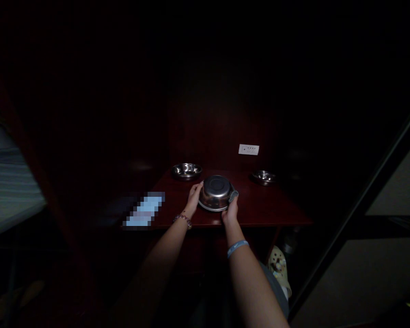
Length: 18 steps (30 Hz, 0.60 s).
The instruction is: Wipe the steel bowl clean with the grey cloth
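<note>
A shiny metal bowl (216,193) is turned bottom-up in front of me, above the dark red shelf (259,209). My left hand (193,199) grips its left side, fingers against the wall. On the right side, my right hand (230,210) holds the bowl and also a bunched grey-green cloth (233,196) pressed against it. Whether the bowl's rim touches the shelf, I cannot tell. Behind it to the left stands an upright metal bowl (187,171). Another metal bowl (264,177) sits farther right.
A blurred-out bright rectangle (144,210) lies at the shelf's left front. On the back wall is a white socket panel (248,149). Below the shelf's right end shows a pale clog (279,269) on a foot. Dark side walls close in on both sides.
</note>
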Tool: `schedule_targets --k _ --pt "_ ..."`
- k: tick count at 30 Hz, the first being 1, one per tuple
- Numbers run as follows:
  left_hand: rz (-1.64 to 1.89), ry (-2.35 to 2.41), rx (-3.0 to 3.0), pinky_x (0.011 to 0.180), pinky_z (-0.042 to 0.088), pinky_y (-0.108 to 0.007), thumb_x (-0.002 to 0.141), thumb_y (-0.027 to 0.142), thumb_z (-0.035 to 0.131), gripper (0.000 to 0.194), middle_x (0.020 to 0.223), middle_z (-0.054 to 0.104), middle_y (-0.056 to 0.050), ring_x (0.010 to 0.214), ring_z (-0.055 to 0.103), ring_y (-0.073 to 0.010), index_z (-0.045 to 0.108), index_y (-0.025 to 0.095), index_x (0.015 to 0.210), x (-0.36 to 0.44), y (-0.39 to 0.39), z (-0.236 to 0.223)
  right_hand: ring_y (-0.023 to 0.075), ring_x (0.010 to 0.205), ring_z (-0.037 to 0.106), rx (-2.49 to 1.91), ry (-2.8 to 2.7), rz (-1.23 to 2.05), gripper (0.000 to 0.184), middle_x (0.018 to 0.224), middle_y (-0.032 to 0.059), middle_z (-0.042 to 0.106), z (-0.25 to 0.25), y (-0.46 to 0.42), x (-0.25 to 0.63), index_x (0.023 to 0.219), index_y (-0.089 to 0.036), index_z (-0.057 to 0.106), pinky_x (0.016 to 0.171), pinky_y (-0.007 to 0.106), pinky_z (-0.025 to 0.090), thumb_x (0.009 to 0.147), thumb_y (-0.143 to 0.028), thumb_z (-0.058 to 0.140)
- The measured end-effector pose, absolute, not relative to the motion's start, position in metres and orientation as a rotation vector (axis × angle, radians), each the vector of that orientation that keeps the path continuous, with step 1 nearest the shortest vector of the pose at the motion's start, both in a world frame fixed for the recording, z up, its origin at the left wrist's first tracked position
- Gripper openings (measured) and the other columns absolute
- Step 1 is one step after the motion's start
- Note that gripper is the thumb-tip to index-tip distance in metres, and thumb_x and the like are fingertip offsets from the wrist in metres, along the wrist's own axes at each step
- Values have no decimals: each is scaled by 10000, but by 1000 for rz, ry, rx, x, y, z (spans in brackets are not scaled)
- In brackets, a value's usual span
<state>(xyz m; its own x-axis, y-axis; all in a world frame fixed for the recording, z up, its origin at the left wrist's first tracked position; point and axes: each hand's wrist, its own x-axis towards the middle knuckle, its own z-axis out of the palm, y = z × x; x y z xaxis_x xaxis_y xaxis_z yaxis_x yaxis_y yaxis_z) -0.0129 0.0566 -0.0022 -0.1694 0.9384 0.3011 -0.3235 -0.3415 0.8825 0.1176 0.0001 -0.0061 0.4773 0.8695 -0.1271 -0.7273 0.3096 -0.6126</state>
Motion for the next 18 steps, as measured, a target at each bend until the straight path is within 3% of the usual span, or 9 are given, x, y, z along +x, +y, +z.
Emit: schedule_targets --k 18 --pt "1684 827 1145 991 427 -396 708 563 700 428 969 709 -73 973 629 -227 680 169 872 -13 53 -1 169 1074 685 -684 -264 1056 536 1200 86 710 -4 -3 116 1286 -141 590 950 353 547 943 -516 419"
